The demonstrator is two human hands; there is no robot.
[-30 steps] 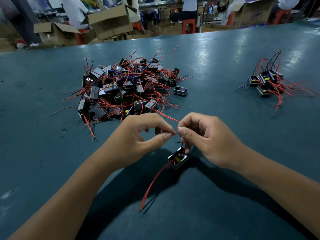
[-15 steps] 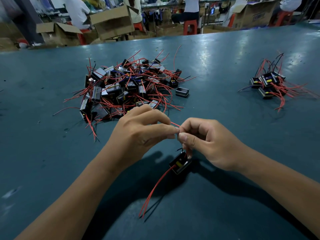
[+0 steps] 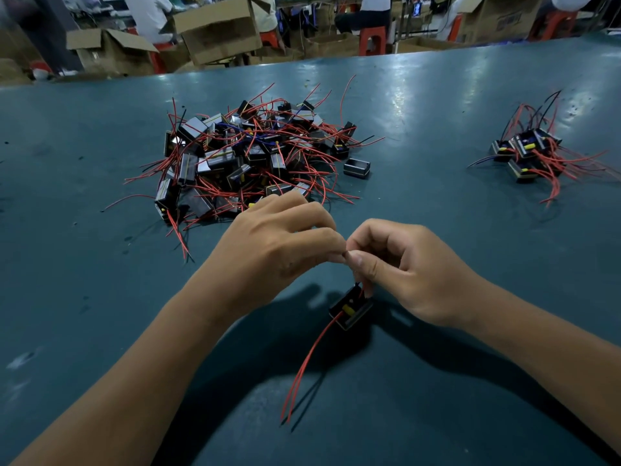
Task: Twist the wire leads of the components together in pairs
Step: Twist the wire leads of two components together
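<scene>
A small black component [image 3: 351, 309] with a yellow part hangs just above the teal table, below my fingers. Its upper wire leads run up into the pinch where my left hand [image 3: 275, 243] and my right hand [image 3: 400, 267] meet fingertip to fingertip; the lead ends are hidden there. Two red leads [image 3: 304, 371] trail from the component down toward me. A large pile of black components with red wires [image 3: 248, 156] lies beyond my left hand. A smaller group of components [image 3: 527, 153] sits at the far right.
One black component [image 3: 357, 168] lies alone at the right edge of the big pile. The teal table [image 3: 84, 264] stretches wide on all sides. Cardboard boxes [image 3: 218, 28], red stools and seated people are beyond the far table edge.
My left hand has rolled over, knuckles now up, with its fingers curled onto the leads. The component has turned slightly. My right hand stays in nearly the same place.
</scene>
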